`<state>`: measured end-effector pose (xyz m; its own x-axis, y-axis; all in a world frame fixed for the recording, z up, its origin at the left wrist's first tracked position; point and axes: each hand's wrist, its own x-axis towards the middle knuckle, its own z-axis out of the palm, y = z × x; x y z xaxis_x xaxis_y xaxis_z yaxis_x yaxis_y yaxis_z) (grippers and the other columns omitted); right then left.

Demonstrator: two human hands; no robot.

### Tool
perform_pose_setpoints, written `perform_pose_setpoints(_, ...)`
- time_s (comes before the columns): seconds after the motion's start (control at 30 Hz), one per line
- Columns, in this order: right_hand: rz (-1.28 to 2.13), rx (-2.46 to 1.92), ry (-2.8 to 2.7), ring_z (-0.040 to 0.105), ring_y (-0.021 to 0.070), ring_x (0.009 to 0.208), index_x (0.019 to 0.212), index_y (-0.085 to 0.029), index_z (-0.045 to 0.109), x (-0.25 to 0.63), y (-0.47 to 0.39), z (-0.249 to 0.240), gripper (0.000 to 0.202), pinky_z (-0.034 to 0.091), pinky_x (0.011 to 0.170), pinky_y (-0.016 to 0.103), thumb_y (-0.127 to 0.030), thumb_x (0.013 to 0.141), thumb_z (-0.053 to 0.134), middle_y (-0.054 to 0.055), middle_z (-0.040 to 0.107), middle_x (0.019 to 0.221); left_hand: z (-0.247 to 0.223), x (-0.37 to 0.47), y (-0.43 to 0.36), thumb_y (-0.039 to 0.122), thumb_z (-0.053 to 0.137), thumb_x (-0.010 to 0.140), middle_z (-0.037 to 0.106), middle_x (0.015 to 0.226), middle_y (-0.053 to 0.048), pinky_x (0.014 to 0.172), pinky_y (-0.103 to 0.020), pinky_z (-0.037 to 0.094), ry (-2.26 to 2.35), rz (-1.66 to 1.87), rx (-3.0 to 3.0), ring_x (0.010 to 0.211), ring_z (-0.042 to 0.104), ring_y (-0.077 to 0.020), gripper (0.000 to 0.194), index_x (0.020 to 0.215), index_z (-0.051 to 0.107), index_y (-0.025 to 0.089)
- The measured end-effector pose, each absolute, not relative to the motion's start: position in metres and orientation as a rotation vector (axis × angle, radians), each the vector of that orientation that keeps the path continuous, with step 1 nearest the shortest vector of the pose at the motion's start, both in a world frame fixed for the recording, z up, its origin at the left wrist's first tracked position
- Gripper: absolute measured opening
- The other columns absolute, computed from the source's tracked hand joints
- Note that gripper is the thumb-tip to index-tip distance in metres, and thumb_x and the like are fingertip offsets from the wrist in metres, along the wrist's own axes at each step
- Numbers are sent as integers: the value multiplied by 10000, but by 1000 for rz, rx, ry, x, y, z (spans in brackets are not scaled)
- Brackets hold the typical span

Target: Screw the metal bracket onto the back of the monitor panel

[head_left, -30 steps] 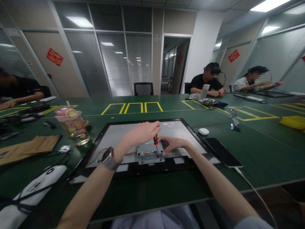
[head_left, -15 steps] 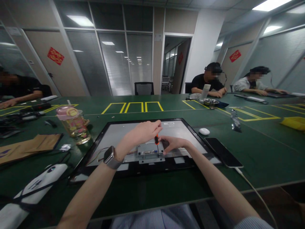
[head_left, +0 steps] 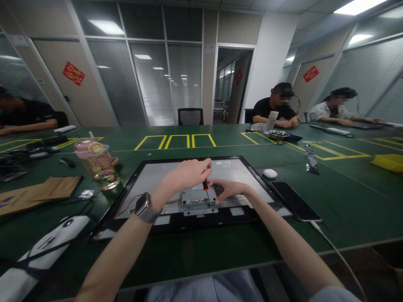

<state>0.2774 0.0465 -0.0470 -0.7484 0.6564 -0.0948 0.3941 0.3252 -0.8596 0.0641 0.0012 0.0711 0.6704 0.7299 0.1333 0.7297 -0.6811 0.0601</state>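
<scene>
left hand (head_left: 192,173) fingers were closed round a screwdriver (head_left: 205,185), handle top hidden in the grip. tip was at the right part of the metal bracket (head_left: 195,202), exact seat hard to make out. right hand (head_left: 231,189) thumb and forefinger stood apart by the bracket's right edge, contact unclear. bracket sat on the panel (head_left: 241,173), partly covered by arms. white device (head_left: 59,233) cut off at left.

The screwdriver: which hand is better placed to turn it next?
Likely the left hand: it grips the screwdriver from above, over the metal box; the right hand is lower, by the box's edge.
</scene>
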Motion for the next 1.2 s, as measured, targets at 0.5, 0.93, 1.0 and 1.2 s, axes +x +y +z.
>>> perform_pose_setpoints(0.5, 1369, -952, -2331, 426, 291, 1191, 1125, -198, 519, 277, 45, -45, 697, 327, 1020, 414, -471, 553, 810, 75, 479, 1260, 75, 65, -6, 318, 234, 935, 622, 785, -41, 590, -288, 352, 1184, 232, 2862, 649, 552, -167, 293, 1008, 488, 191)
perform_pose_setpoints(0.93, 1378, -986, -2324, 449, 293, 1174, 1124, -207, 535, 277, 46, -46, 709, 330, 1018, 434, -496, 541, 815, 60, 505, 1225, 76, 67, -10, 317, 235, 930, 612, 831, -58, 590, -278, 360, 1139, 246, 2831, 668, 532, -154, 290, 964, 484, 173)
perform_pose_setpoints(1.0, 1370, -968, -2327, 440, 294, 1193, 1118, -208, 528, 278, 46, -46, 699, 324, 1031, 431, -497, 547, 811, 63, 504, 1235, 76, 68, -10, 352, 240, 934, 606, 795, -50, 581, -276, 353, 1157, 234, 2840, 645, 526, -154, 304, 979, 481, 173)
perform_pose_setpoints(1.2, 1358, -950, -2341, 427, 300, 1209, 1118, -191, 510, 277, 45, -45, 698, 334, 1026, 429, -495, 561, 801, 86, 480, 1269, 75, 65, -9, 271, 238, 921, 599, 914, -57, 664, -284, 384, 1039, 234, 2921, 767, 531, -165, 270, 881, 490, 182)
